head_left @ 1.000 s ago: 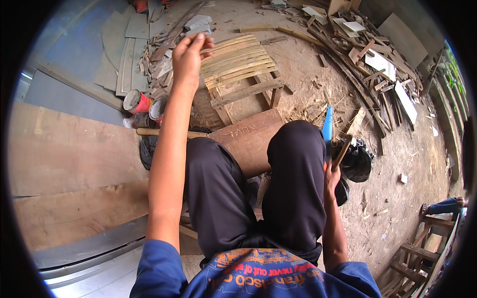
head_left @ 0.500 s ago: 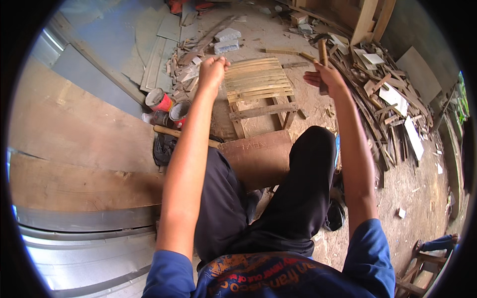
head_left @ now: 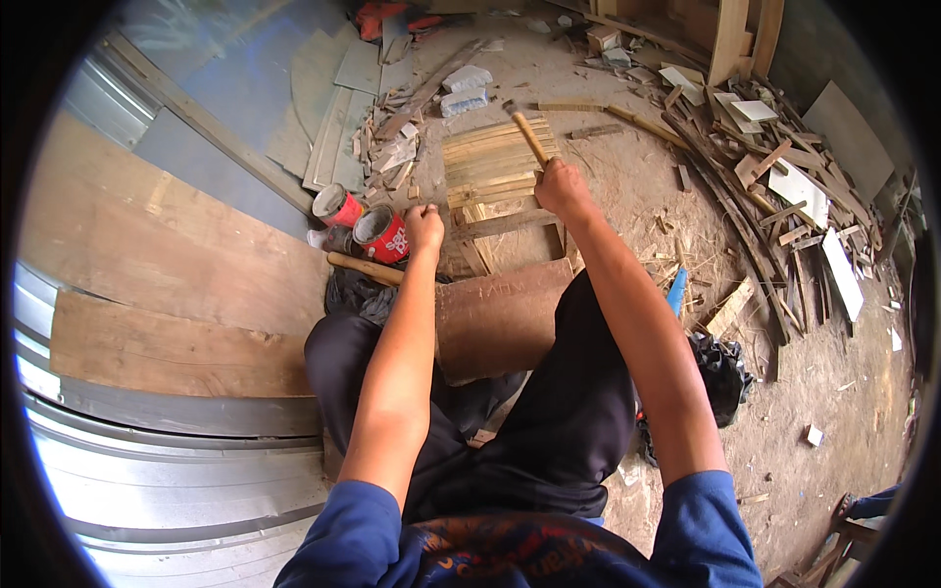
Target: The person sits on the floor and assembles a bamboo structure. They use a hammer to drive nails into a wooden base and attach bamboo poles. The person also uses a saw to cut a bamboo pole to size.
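Observation:
My right hand [head_left: 564,188] is wrapped round the wooden handle of a hammer [head_left: 530,136]. The hammer slants up and to the left, its dark head over the far right part of a low slatted wooden piece [head_left: 480,183]. This piece has pale slats on top and stands on short legs on the floor. My left hand [head_left: 424,226] is closed, left of the near end of the slatted piece. Whatever its fingers hold, if anything, is hidden. A brown board [head_left: 505,318] lies between my knees and the slatted piece.
Red paint cans [head_left: 384,235] and a wooden handle [head_left: 365,267] lie left of my left hand. Scrap wood [head_left: 774,196] is heaped at the right. Large planks [head_left: 176,343] lie at the left, and grey blocks [head_left: 465,88] sit farther back. A black plastic bag [head_left: 720,377] rests beside my right arm.
My right hand has swung left with the hammer, over the slatted piece, and its fingers have closed round the handle. My left hand has come down nearer to me.

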Action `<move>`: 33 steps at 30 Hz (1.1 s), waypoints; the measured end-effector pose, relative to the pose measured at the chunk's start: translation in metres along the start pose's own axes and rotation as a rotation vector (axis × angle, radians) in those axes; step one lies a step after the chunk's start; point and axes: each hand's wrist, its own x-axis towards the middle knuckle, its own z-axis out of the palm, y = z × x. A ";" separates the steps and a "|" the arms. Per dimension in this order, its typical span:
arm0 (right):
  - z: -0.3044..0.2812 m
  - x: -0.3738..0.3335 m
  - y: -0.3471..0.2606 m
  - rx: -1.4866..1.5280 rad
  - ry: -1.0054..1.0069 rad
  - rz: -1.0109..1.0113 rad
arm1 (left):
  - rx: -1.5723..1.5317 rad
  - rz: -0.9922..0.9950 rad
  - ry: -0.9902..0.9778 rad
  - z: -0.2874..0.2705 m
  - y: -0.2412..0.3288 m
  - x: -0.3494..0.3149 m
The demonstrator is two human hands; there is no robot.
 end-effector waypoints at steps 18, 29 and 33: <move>0.139 -0.023 -0.006 0.030 0.275 -0.435 | -0.325 0.193 0.154 0.039 -0.038 -0.025; 0.140 -0.028 -0.003 0.061 0.351 -0.480 | -0.679 0.220 0.105 0.047 -0.033 -0.039; 0.141 -0.030 -0.004 0.071 0.339 -0.461 | -0.597 0.200 0.090 0.046 -0.038 -0.039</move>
